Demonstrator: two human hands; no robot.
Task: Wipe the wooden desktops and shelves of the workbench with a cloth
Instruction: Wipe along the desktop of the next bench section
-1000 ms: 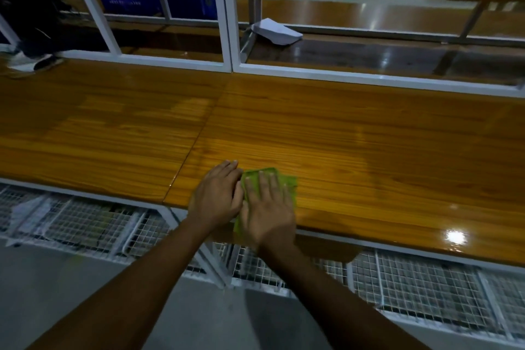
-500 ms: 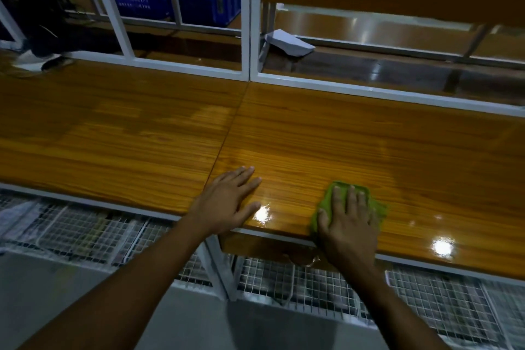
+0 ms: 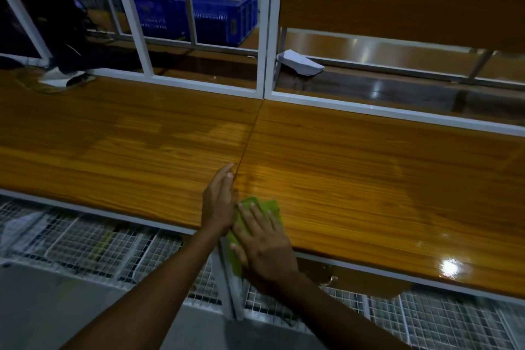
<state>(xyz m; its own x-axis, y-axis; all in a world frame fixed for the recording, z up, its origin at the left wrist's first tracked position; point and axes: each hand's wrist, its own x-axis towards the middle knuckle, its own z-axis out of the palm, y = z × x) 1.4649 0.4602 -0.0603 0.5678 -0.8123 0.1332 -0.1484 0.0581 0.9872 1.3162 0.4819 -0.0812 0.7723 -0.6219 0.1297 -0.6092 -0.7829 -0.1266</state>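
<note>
A green cloth (image 3: 265,205) lies at the front edge of the right wooden desktop (image 3: 383,179), close to the seam with the left desktop (image 3: 113,150). My right hand (image 3: 264,244) presses flat on the cloth, fingers spread, and part of the cloth hangs over the edge. My left hand (image 3: 218,202) rests on its side along the seam, fingers together, touching the cloth's left edge. Damp streaks show on both glossy tops. A wooden shelf board (image 3: 397,0) sits above at the right.
White metal frame posts (image 3: 267,37) rise behind the desktops. A white folded paper object (image 3: 298,62) lies on the rear surface. Blue crates (image 3: 199,17) stand behind the frame. White wire mesh racks (image 3: 99,241) run under the desktops. A shoe (image 3: 65,79) shows far left.
My right hand has slid the cloth left along the front edge, back to the seam. My left hand has turned from flat on the top onto its side beside the cloth.
</note>
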